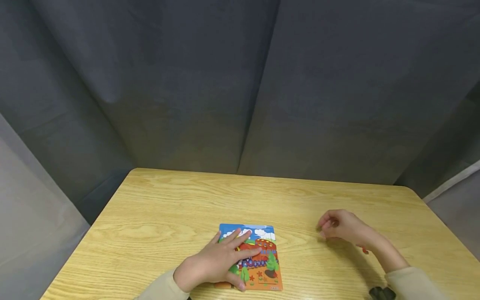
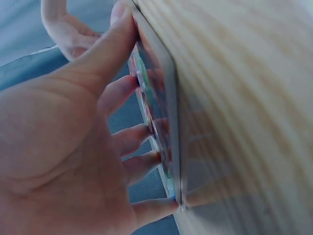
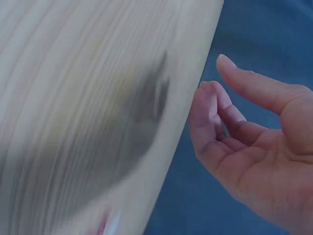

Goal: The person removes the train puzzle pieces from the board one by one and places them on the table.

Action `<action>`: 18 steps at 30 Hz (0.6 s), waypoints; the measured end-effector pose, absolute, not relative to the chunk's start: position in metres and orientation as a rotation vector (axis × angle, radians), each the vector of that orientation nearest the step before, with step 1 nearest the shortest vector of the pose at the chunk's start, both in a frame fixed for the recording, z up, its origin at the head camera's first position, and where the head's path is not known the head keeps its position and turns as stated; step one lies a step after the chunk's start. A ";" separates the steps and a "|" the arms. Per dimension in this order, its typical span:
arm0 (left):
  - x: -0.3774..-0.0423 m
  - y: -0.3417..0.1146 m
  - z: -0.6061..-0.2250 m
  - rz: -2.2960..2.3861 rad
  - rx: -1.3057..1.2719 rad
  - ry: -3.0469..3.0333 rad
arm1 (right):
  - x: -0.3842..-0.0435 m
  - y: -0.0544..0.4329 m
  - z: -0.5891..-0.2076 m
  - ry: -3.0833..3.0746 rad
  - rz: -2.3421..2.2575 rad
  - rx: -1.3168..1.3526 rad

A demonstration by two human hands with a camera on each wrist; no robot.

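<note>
Picture board (image 1: 258,264), its corner print (image 1: 274,288) illegibly small, lay beneath the spread left hand (image 1: 219,260). Right hand (image 1: 346,227) hovered, loosely curled

Dark grey curtains (image 1: 180,83) hang behind a wood-grain table (image 1: 180,200) with 2 rounded far corners.

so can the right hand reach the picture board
Likely yes: the right hand looks empty and nothing shows between it and the picture board, though the left hand partly covers it.

Glossy picture board (image 1: 263,259), wood-grained table (image 1: 296,204)
</note>
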State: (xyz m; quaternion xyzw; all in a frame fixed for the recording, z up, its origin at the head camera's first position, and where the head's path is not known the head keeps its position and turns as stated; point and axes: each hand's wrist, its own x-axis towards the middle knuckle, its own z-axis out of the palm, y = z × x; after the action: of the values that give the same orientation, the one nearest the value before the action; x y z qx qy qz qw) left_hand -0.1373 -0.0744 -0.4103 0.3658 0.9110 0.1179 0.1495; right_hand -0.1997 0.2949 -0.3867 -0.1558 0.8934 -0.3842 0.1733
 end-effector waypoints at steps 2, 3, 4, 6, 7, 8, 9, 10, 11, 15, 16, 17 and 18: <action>-0.137 -0.074 -0.410 0.340 1.047 2.616 | -0.201 0.269 -0.389 2.504 -1.135 -0.493; -0.137 -0.074 -0.410 0.339 1.045 2.618 | -0.202 0.256 -0.390 2.483 -1.162 -0.499; -0.137 -0.073 -0.410 0.338 1.043 2.617 | -0.203 0.244 -0.392 2.465 -1.188 -0.517; -0.138 -0.073 -0.410 0.332 1.044 2.619 | -0.204 0.222 -0.395 2.432 -1.230 -0.543; -0.138 -0.072 -0.410 0.328 1.045 2.620 | -0.205 0.211 -0.397 2.421 -1.244 -0.557; -0.138 -0.072 -0.411 0.325 1.047 2.621 | -0.206 0.201 -0.399 2.417 -1.249 -0.571; -0.138 -0.072 -0.411 0.322 1.049 2.622 | -0.207 0.192 -0.401 2.414 -1.250 -0.585; -0.138 -0.072 -0.411 0.320 1.050 2.623 | -0.209 0.184 -0.403 2.417 -1.245 -0.599; -0.138 -0.073 -0.411 0.316 1.051 2.625 | -0.210 0.176 -0.405 2.421 -1.234 -0.603; -0.139 -0.073 -0.412 0.320 1.050 2.628 | -0.213 0.152 -0.411 2.461 -1.196 -0.586; -0.139 -0.073 -0.412 0.321 1.049 2.630 | -0.213 0.149 -0.412 2.480 -1.184 -0.584; -0.139 -0.073 -0.412 0.326 1.048 2.630 | -0.213 0.146 -0.413 2.495 -1.177 -0.582; -0.139 -0.073 -0.412 0.330 1.049 2.631 | -0.213 0.143 -0.413 2.514 -1.168 -0.580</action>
State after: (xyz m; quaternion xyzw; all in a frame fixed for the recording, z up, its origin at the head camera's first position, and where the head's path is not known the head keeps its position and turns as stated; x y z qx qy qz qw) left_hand -0.1388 -0.0730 -0.4121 0.3640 0.9130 0.1144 0.1444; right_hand -0.2132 0.1429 -0.4131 -0.2023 0.8771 -0.4073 0.1541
